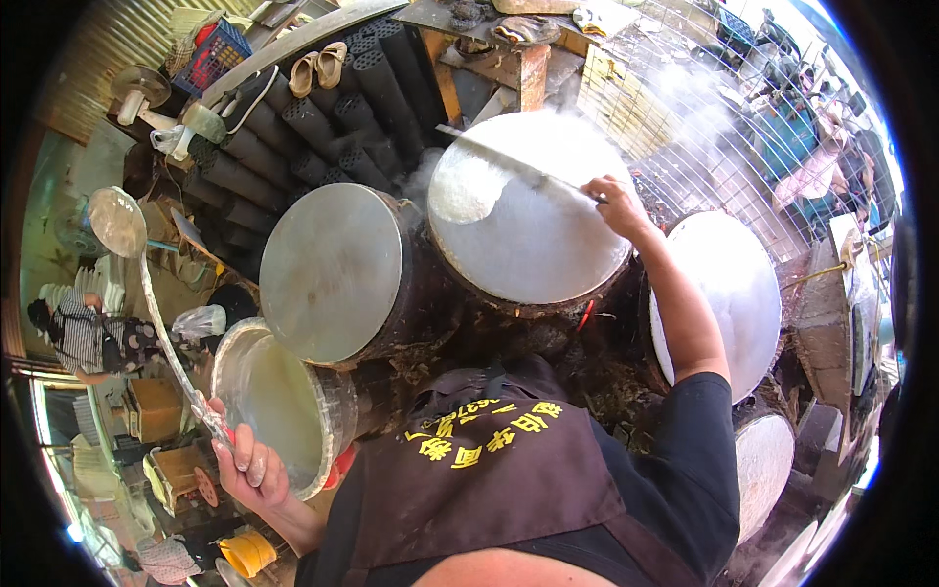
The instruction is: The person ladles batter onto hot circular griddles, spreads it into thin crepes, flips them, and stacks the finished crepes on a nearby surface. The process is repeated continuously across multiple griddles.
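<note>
My right hand [614, 203] grips a long thin flat scraper [528, 168], which lies across the steaming middle round plate [528, 254], over a white patch [468, 196] on its surface. My left hand [249, 460] holds the handle of a long ladle [166, 333], its round bowl [117, 217] raised at the left. Below the ladle stands a metal pot [264, 391] of pale, milky liquid. Another grey round plate [328, 274] sits left of the middle one, and a white one [724, 303] sits to its right.
Black perforated cylinders [381, 98] are stacked behind, with sandals [318, 68] on top. A wire mesh [704, 147] lies at upper right. A partly visible round plate [758, 470] is low on the right. A person in a striped top [73, 333] is at far left, near a yellow bucket [245, 553].
</note>
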Tool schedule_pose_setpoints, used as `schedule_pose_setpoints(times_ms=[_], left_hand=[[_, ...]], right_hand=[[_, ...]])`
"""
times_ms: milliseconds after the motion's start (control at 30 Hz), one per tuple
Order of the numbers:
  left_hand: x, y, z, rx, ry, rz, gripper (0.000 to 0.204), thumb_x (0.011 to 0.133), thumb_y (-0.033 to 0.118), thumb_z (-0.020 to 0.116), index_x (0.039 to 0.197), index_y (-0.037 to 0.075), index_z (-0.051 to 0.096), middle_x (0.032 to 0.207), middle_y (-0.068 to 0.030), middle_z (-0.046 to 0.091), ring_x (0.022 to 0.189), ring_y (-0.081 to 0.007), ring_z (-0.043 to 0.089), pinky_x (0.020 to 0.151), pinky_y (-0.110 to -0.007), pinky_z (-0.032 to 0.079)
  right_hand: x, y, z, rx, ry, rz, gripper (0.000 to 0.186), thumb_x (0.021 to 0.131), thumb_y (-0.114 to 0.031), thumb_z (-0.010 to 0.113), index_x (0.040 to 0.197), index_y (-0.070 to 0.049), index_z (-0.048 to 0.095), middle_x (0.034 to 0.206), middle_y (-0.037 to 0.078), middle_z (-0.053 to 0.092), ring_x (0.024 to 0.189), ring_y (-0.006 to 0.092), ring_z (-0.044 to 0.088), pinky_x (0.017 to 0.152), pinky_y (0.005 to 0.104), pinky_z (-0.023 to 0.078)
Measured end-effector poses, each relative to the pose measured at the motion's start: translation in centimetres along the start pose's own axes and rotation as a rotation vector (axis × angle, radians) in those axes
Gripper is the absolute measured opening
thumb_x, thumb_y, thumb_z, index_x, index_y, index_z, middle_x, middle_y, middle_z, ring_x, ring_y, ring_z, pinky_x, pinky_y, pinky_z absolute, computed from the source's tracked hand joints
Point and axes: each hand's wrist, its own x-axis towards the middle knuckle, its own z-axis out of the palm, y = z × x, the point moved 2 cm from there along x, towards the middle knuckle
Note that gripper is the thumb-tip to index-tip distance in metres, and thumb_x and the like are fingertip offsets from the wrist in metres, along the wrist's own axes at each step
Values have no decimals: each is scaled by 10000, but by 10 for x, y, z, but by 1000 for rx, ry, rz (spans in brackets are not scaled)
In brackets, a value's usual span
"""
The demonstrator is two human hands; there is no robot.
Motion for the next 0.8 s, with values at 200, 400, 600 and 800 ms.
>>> schedule_pose_setpoints(times_ms=[200, 400, 600, 800], left_hand=[[-9, -3, -5, -21, 69, 0, 548, 1028, 208, 401, 1496, 118, 130, 709, -27, 359, 438, -60, 299, 301, -174, 272], [0, -10, 5, -48, 39, -31, 534, 1032, 209, 387, 1492, 105, 137, 710, -28, 359, 425, -55, 294, 291, -173, 274], [-20, -10, 5, -72, 65, -22, 528, 1031, 211, 389, 1491, 125, 144, 708, -28, 352, 430, -57, 296, 304, -174, 282], [-20, -19, 23, -101, 60, -58, 535, 1028, 203, 391, 1490, 121, 134, 709, -30, 359, 428, -57, 306, 301, -175, 292]], right_hand=[[-35, 22, -37, 8, -203, -55, 317, 745, 107, 556, 930, -101, 707, 906, 80, 648, 889, 267, 628, 803, 365, 507], [-4, 15, -4, -13, -60, 2, 323, 796, 58, 512, 1006, -102, 698, 978, 134, 631, 936, 310, 606, 847, 405, 484], [-28, 12, -32, -57, -305, -36, 284, 813, 86, 513, 958, -71, 699, 999, 133, 649, 955, 284, 632, 814, 390, 513], [-28, 10, -22, -38, -106, -65, 310, 775, 68, 502, 963, -83, 696, 919, 132, 628, 908, 317, 622, 801, 402, 499]])
